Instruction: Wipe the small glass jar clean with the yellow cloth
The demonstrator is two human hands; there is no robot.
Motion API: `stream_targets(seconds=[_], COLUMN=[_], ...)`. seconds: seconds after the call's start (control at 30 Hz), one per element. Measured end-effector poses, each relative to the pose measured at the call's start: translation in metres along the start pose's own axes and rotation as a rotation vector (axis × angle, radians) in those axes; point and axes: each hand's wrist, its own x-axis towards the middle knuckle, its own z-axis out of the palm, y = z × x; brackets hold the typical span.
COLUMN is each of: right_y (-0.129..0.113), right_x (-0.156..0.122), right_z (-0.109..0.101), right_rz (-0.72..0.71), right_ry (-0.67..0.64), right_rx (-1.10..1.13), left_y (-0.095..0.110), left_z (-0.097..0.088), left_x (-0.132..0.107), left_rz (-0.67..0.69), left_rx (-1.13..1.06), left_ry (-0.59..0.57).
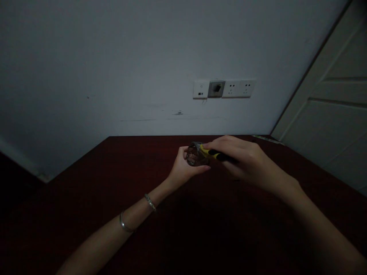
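Note:
My left hand (185, 164) is wrapped round a small glass cup (195, 157), thumb along the near side and fingers at the far left. The glass looks clear and patterned, with the dark red surface showing through it. My right hand (241, 154) grips a yellow-and-black handled tool (210, 152). Its yellow front end touches or overlaps the cup's upper right rim; the working tip is too dark to make out, so its exact kind is unclear. Two silver bracelets (150, 202) circle my left wrist and forearm.
A dark red wooden table (137, 160) runs back to a scuffed white wall (129, 68). Wall sockets (235, 89) sit above its far edge. A pale panelled door (338, 110) stands at the right, and a thin flat strip (266, 139) lies near the table's back right corner.

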Motion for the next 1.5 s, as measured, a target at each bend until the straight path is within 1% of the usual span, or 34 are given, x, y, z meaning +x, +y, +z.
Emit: stream_targets(seconds=[0.1,0.27,0.43,0.5,0.57,0.67,0.73,0.8,0.97,1.03,1.13,1.27,1.4,1.5], right_y=[0.002,0.001,-0.001,-0.003,-0.006,-0.011,-0.012,-0.011,-0.006,-0.005,-0.006,-0.009,-0.008,-0.009], right_x=[0.001,0.001,0.001,0.001,0.002,0.003,0.003,0.003,0.004,0.005,0.005,0.005,0.003,0.003], right_z=[0.005,0.008,0.01,0.012,0.013,0.012,0.011,0.01,0.016,0.02,0.025,0.023,0.018,0.018], right_rz=[-0.031,-0.057,-0.061,-0.043,0.006,0.067,0.082,0.085,0.041,0.032,0.022,0.009,-0.007,0.007], right_ry=[-0.018,-0.029,-0.03,-0.044,-0.071,-0.122,-0.142,-0.115,0.071,0.078,0.036,-0.027,-0.06,-0.102], right_rx=[-0.008,-0.02,-0.005,-0.005,0.01,0.07,0.102,0.112,0.033,-0.023,-0.092,-0.136,-0.106,-0.05], left_y=[0.001,0.002,0.0,-0.001,-0.002,-0.004,-0.005,-0.005,-0.004,-0.005,-0.008,-0.013,-0.013,-0.012], left_z=[0.002,0.002,-0.001,-0.002,-0.003,-0.004,-0.004,-0.004,0.0,0.001,0.001,0.001,0.0,-0.001], left_x=[-0.001,0.003,0.004,0.004,0.004,0.005,0.006,0.006,0.004,0.003,0.004,0.005,0.005,0.005], left_rz=[0.003,0.014,0.006,-0.001,-0.002,0.014,0.023,0.025,0.004,0.006,0.004,-0.002,0.008,0.009], left_rx=[-0.001,-0.014,-0.021,-0.013,-0.01,-0.01,-0.007,-0.008,-0.04,-0.048,-0.056,-0.053,-0.043,-0.011], left_ry=[0.006,0.049,0.053,0.048,0.046,0.054,0.054,0.05,0.022,0.025,0.042,0.05,0.056,0.072])
